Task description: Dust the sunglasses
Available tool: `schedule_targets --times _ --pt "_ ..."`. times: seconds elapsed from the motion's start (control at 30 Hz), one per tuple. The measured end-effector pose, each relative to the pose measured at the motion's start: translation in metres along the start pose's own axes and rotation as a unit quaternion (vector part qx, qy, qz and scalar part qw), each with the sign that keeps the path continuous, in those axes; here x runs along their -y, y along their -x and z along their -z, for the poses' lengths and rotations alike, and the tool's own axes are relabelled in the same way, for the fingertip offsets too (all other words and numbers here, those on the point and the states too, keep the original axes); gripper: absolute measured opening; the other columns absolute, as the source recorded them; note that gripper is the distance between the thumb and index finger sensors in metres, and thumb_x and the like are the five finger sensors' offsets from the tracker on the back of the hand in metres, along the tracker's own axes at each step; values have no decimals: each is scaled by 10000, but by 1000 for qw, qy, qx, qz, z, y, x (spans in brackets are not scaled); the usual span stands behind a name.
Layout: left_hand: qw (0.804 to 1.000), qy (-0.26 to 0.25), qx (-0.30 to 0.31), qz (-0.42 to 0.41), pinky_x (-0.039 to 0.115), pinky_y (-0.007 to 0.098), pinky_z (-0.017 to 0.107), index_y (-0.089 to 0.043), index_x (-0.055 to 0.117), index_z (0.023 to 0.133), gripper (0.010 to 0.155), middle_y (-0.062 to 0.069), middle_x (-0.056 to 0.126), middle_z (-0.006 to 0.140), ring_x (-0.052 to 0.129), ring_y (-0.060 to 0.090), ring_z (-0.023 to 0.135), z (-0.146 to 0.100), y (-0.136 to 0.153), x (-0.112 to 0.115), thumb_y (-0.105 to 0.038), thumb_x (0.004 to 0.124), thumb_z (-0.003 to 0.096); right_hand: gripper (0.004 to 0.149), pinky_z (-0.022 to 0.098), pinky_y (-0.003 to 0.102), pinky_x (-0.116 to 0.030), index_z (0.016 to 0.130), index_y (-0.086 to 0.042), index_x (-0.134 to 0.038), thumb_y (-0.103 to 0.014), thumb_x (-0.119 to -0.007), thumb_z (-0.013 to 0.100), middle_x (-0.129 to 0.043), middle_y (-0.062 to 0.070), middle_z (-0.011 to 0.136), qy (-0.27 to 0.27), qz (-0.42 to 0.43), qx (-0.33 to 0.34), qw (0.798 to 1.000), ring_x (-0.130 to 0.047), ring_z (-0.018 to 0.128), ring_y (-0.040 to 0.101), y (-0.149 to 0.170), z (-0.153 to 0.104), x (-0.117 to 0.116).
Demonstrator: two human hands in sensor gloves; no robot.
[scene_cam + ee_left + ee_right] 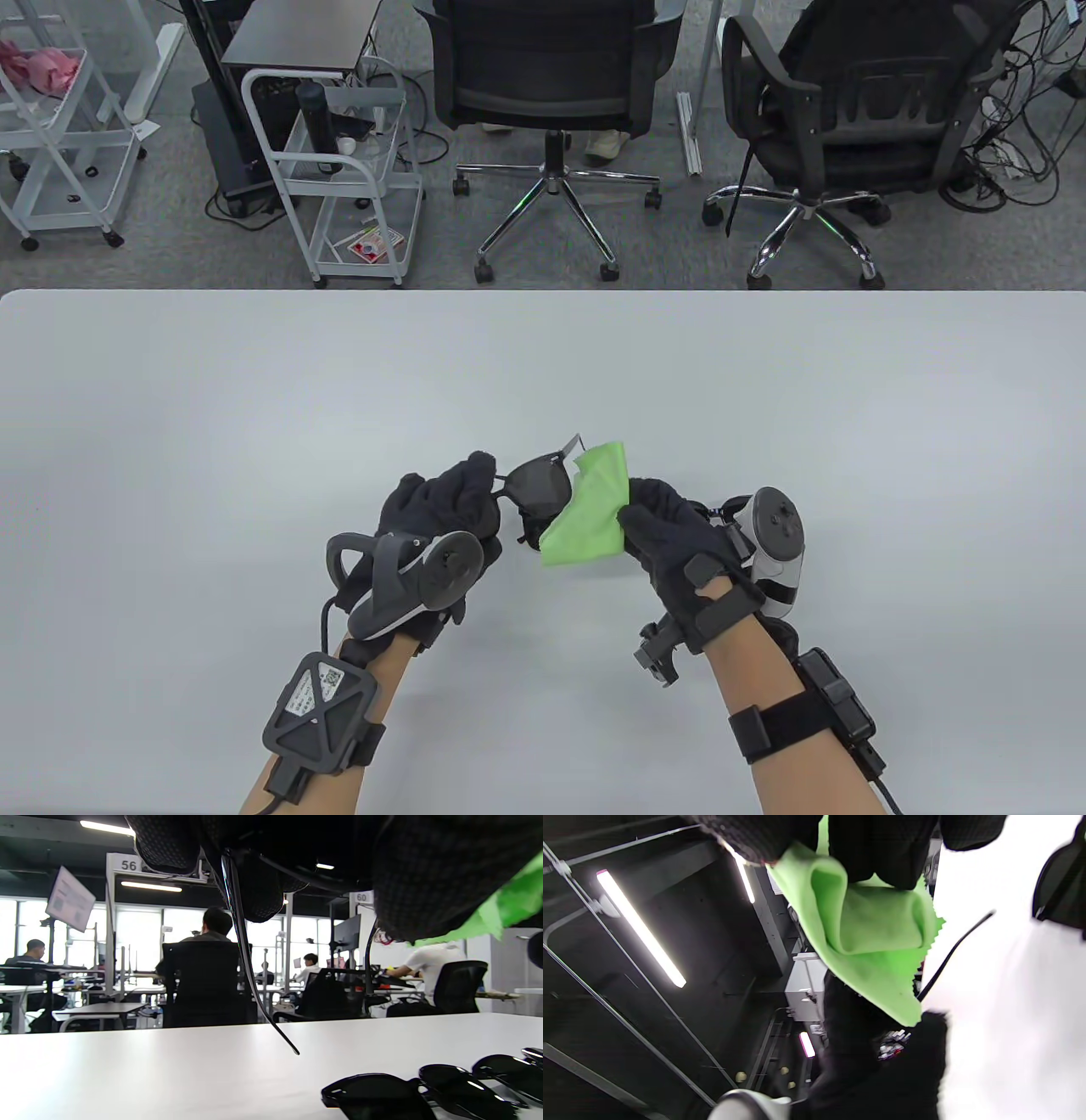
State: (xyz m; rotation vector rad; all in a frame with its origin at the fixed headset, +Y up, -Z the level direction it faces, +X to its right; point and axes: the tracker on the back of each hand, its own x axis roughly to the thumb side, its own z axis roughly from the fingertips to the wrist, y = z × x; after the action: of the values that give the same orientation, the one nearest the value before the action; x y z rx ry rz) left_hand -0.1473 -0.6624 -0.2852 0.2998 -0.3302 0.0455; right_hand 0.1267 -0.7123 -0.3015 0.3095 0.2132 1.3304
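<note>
Open-plan office, grey carpet; I'm working at a white table (170, 407) with two black swivel chairs (551, 76) and a white wire cart (339, 178) past its far edge.

Sunglasses (543, 491) are held up off the table, near its front edge, between my two hands. Left hand (441, 509) grips them at the left side of the frame, gloved fingers curled around it, tracker (416, 577) on the back of the hand facing the camera. Right hand (670, 535) pinches a bright green cleaning cloth (585, 514), folded over the right lens and covering it; left lens is exposed, one temple arm pokes up behind the cloth.

Forearms come in roughly parallel, hands angled inward toward each other, right tracker (776, 543) turned out to the right.

Left wrist view only: a temple arm (246, 955) hangs down from the gloved fingers (424, 870), tip clear of the table, and more dark sunglasses (424, 1090) lie on the table at lower right. These are hidden in the table view. Green cloth edge at upper right.

Right wrist view, rotated: cloth (869, 938) wrapped over the fingers (878, 849), its edge pinked. Ceiling strip lights (640, 927) on the left. A dark lens (1060, 887) at right edge.
</note>
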Motion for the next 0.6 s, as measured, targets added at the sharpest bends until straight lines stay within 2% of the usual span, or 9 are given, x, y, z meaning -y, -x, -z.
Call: schedule_targets --times 0.13,0.2,0.27,0.33,0.47,0.6 --pt "1000 -5 13 -5 701 437 762 -384 454 1056 932 -164 699 1041 955 84 899 -1 -13 -3 -629 907 279 422 655 594 -682 903 -175 -716 -306 -708 502 -775 140 982 -18 12 27 999 -918 849 381 -5 0 -8" --pt "1000 -8 12 -24 700 438 762 -378 449 1058 932 -160 700 1040 963 89 892 -2 -12 -6 -630 903 284 450 656 558 -714 937 -193 -745 -212 -759 488 -848 132 941 -13 -13 61 998 -983 807 343 -11 1 -7" --pt "999 -20 15 -22 702 438 761 -377 447 1058 930 -158 701 1040 960 92 895 -3 -14 -9 -629 904 288 517 666 528 -718 966 -211 -709 -174 -815 462 -882 81 919 -14 -46 82 995 -1024 776 279 -14 0 -7" --pt "999 -29 18 -19 707 437 757 -362 451 1059 934 -151 708 1035 968 93 884 -4 -18 -13 -631 902 287 536 664 524 -722 959 -225 -714 -159 -855 447 -911 49 892 11 -57 91 994 -1053 745 231 -15 -2 -8" --pt "999 -46 27 0 711 433 754 -351 458 1059 934 -148 712 1030 976 92 870 -6 -26 -15 -635 900 287 592 666 531 -701 952 -196 -721 -278 -956 416 -922 28 861 72 -99 87 989 -1064 655 203 -15 -10 -15" --pt "996 -61 55 34 705 434 757 -362 456 1058 929 -151 705 1032 969 94 878 -9 -37 -17 -630 902 288 517 620 598 -688 859 -182 -826 -414 -941 412 -967 28 774 107 -102 43 988 -1049 577 240 -10 -15 -24"
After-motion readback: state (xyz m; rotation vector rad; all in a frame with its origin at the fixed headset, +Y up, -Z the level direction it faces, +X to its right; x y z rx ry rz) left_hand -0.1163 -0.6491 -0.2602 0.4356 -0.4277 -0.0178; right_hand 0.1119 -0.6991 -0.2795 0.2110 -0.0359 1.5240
